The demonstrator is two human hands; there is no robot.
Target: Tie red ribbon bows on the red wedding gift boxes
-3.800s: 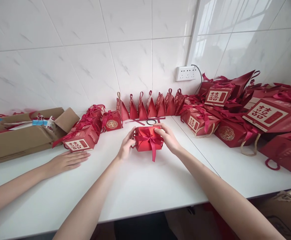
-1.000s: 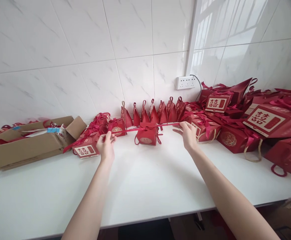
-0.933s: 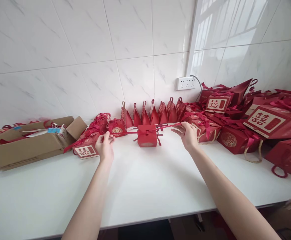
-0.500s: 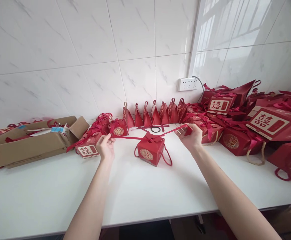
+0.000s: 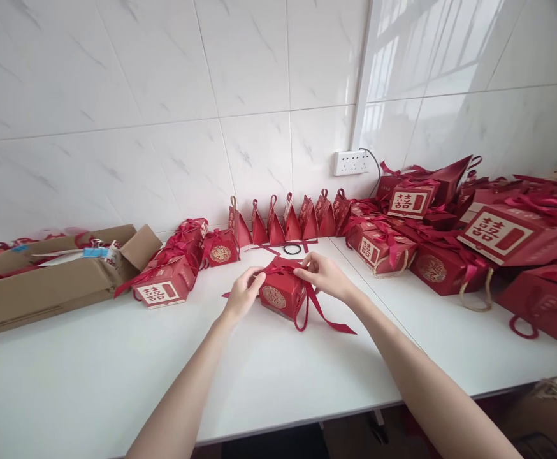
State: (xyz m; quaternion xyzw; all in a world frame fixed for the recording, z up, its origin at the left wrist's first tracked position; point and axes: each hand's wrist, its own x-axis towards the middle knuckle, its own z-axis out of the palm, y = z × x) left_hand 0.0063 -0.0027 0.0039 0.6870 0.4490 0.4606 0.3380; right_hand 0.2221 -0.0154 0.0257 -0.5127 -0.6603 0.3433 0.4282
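Observation:
A small red gift box (image 5: 284,301) with a gold round emblem stands on the white table in front of me. Red ribbon (image 5: 327,313) crosses its top, and one tail trails down over the right side onto the table. My left hand (image 5: 244,292) is at the box's upper left edge, thumb and fingers closed on the ribbon there. On the other side, my right hand (image 5: 327,275) pinches the ribbon near the top of the lid. A twisted red cord handle (image 5: 302,317) hangs at the box's right side.
Several red tent-shaped boxes (image 5: 274,226) line the wall behind a black ring (image 5: 292,249). Tied red boxes (image 5: 168,280) sit to the left, beside an open cardboard box (image 5: 44,287). More red boxes (image 5: 443,268) are piled at the right, below a wall socket (image 5: 350,163).
Both hands have come inward from stretching the ribbon wide to the top of the box. The right ribbon tail now hangs down onto the table. The view has shifted slightly.

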